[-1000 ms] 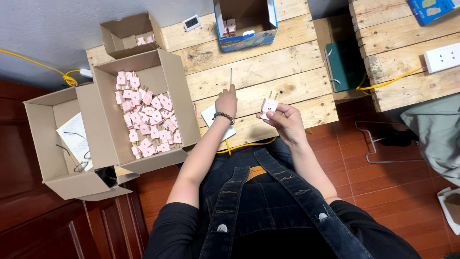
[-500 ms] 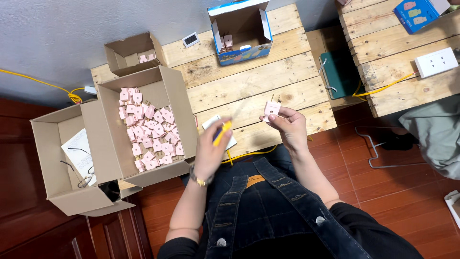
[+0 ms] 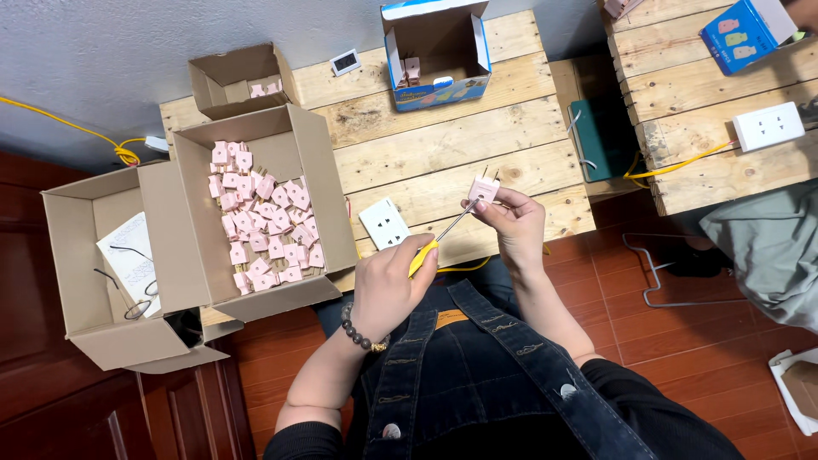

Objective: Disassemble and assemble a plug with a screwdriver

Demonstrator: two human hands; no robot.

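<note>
Left hand has brought screwdriver to plug, past table edge.

A yellow-handled screwdriver, a pale pink plug, pink plugs in a brown cardboard box, a white socket.

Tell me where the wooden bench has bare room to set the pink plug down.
Bare planks lie between the big cardboard box and the blue box, reaching down to the white socket. It is crowded where the left hand and right hand work screwdriver on plug.
</note>
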